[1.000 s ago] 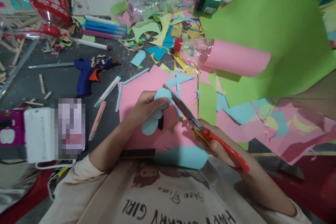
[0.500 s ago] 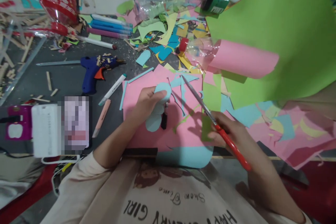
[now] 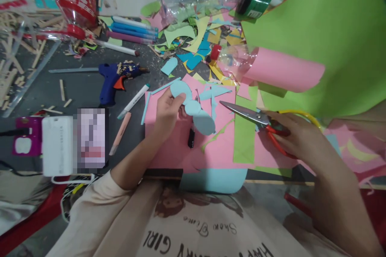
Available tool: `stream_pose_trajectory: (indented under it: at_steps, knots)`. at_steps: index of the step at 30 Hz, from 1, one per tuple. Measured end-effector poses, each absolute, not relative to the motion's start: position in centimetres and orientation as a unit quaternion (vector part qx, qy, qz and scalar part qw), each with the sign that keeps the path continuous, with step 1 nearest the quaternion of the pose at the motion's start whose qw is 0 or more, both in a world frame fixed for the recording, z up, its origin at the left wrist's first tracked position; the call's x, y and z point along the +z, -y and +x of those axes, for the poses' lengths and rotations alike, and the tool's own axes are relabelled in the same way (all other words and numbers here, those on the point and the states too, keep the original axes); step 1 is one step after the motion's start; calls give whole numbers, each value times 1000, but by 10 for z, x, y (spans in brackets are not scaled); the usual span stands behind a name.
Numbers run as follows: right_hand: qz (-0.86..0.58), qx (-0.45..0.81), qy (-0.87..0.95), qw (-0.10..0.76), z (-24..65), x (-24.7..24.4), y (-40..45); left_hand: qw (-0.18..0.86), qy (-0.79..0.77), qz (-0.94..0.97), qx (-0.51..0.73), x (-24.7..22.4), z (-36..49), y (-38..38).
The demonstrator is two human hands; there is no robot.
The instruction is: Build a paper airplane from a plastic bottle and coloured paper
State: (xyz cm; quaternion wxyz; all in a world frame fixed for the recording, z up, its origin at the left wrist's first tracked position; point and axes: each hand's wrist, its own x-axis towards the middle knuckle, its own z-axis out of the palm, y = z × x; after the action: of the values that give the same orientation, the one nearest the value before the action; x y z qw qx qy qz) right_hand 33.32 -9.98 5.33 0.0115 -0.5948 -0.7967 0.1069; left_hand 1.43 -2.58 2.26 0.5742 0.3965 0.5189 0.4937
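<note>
Between the thumb and fingers of my left hand [image 3: 169, 108] is a light blue paper cutout [image 3: 204, 123], made of rounded lobes like a bow or butterfly. It hangs over a pink paper sheet [image 3: 169, 152]. My right hand [image 3: 297, 130] is closed on a pair of scissors [image 3: 245, 113] with red and yellow handles; the blades look shut and point left toward the cutout. Under the cutout lies a black-capped pen [image 3: 191, 137]. Thin blue paper strips [image 3: 213, 102] and a green paper strip [image 3: 244, 144] rest on the pink sheet.
A blue glue gun [image 3: 110, 82], a white marker [image 3: 134, 100] and a peach marker [image 3: 120, 133] lie to the left, with a phone [image 3: 92, 138] nearer me. A bottle wrapped in pink paper [image 3: 286, 68] lies on a large green sheet [image 3: 331, 28]. Paper scraps [image 3: 193, 61] cover the back.
My left hand has turned the blue cutout, so its free end now points right and down. My right hand has shifted right, and the scissors have swung from steep to nearly level.
</note>
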Motion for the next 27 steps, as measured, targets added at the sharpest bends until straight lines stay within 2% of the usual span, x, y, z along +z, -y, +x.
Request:
stream_pose_trajectory:
  at_steps: [4,8,15,18,22,25,27]
  knots:
    - [-559,54,828,5,351,52,91,545,-500,389,548,18,13,24]
    - [-548,60,834,20,369,43,79,485,-500,371,614,17,9,20]
    - [-513,41,855,61,390,41,63,459,-534,309,639,21,4,10]
    - [-532,49,844,57,375,63,59,462,-535,291,645,21,5,9]
    - [-566,50,814,122,331,90,44,473,-534,296,635,21,5,11]
    - [-597,30,787,153,300,92,25,484,-541,297,621,21,4,12]
    - [-620,31,771,142,284,88,11,482,-545,300,617,20,4,12]
